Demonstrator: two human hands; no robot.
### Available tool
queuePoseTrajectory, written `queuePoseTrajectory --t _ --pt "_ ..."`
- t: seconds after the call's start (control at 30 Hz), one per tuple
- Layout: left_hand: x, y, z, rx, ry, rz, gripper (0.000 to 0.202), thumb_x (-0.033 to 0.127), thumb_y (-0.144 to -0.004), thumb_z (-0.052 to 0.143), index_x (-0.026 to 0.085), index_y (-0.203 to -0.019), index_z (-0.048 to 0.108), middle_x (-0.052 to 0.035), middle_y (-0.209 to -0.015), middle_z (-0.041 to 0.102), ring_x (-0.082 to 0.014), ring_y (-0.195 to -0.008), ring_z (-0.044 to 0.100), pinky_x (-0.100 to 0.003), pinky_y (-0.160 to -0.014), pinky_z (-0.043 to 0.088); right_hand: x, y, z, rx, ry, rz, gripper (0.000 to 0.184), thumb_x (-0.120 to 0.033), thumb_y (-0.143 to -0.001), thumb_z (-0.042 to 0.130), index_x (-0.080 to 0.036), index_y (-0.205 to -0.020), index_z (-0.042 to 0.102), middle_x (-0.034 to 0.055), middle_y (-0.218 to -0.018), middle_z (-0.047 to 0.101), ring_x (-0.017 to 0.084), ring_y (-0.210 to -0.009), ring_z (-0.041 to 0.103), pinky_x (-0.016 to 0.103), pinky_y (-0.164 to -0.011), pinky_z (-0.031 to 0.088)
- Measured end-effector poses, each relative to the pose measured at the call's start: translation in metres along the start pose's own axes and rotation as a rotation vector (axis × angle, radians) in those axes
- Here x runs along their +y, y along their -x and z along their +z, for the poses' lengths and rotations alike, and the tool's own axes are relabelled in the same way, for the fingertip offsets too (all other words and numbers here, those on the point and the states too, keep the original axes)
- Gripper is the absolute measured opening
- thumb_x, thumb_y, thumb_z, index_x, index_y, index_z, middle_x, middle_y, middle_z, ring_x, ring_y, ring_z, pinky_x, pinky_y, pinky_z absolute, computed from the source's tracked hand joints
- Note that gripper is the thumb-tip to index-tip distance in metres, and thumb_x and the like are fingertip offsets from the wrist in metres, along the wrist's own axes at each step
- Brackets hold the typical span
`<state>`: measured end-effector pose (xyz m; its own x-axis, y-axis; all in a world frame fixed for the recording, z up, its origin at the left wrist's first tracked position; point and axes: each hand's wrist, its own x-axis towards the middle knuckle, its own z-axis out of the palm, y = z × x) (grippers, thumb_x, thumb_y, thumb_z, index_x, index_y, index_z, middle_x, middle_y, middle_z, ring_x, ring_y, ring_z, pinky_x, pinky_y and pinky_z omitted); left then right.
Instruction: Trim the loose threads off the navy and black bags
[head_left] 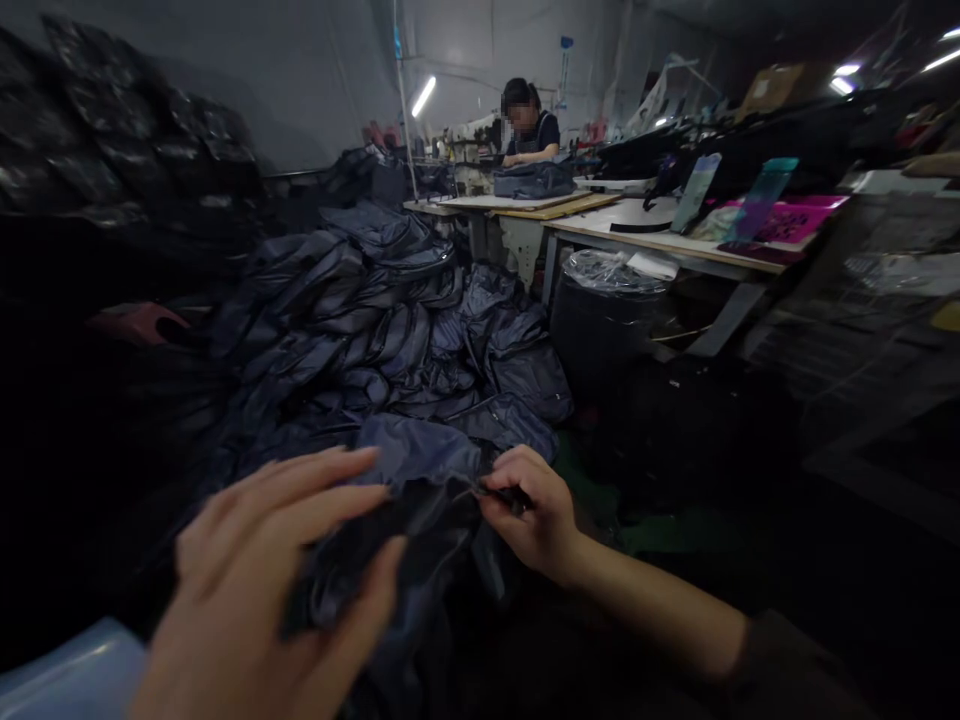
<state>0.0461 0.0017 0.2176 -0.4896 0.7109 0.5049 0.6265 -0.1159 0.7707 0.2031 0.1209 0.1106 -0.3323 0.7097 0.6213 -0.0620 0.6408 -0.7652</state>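
Dark navy fabric of what looks like a bag (427, 515) hangs in front of me, its lower part lost in shadow. My right hand (532, 510) pinches the upper right edge of this bag between thumb and bent fingers. Closer to the camera, my left hand (277, 570) is spread, thumb apart from the fingers, slightly blurred. Its fingertips are near the left side of the bag; whether they touch it I cannot tell. Just beyond both hands lies a large heap of similar navy bags (375, 330).
A person (531, 125) sits at a sewing table (480, 203) behind the heap, a bag before them. At right, a table (585, 230) holds bottles and a pink tray (802, 220). Below it stands a plastic-lined bin (607, 310). Wrapped black stacks (112, 130) rise at left.
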Motion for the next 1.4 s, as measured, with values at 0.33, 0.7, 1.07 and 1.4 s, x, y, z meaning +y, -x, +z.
queuePoseTrajectory --t 0.33,0.7,1.07,1.4 --pt "-0.034 -0.008 0.053 -0.389 -0.146 0.485 0.013 0.01 -0.081 0.055 0.021 -0.081 0.063 -0.0028 -0.088 0.066 -0.0154 -0.085 0.06 -0.028 -0.076 0.047 -0.004 0.003 -0.023 -0.019 -0.07 0.017 0.016 -0.019 -0.075 0.069 -0.022 -0.091 0.068 0.0025 -0.079 0.055 0.015 -0.072 0.055 0.027 -0.062 0.045" --pt "-0.07 0.02 0.086 -0.283 -0.065 0.466 0.017 0.005 -0.079 0.059 0.021 -0.08 0.06 -0.001 -0.087 0.062 -0.0123 -0.084 0.058 -0.025 -0.075 0.048 -0.002 0.002 -0.03 -0.096 -0.222 0.363 0.013 -0.028 -0.077 0.07 -0.018 -0.07 0.065 0.0 -0.071 0.054 0.013 -0.068 0.051 0.027 -0.063 0.039" --pt "-0.083 0.021 0.087 -0.294 -0.052 0.334 0.016 0.009 -0.082 0.058 0.022 -0.089 0.063 -0.0003 -0.088 0.061 -0.0105 -0.084 0.058 -0.022 -0.076 0.047 0.027 0.006 -0.058 0.346 -0.199 0.506 0.022 -0.037 -0.079 0.066 -0.017 -0.074 0.06 -0.0049 -0.059 0.044 0.007 -0.051 0.036 0.022 -0.048 0.029" --pt "-0.085 0.022 0.087 -0.308 -0.075 0.399 0.021 0.008 -0.082 0.059 0.024 -0.094 0.065 0.0001 -0.088 0.059 -0.0104 -0.083 0.057 -0.022 -0.073 0.047 0.015 0.031 -0.053 -0.217 0.019 0.528 0.016 -0.034 -0.087 0.055 -0.021 -0.097 0.054 0.0013 -0.09 0.058 0.015 -0.086 0.055 0.029 -0.077 0.044"
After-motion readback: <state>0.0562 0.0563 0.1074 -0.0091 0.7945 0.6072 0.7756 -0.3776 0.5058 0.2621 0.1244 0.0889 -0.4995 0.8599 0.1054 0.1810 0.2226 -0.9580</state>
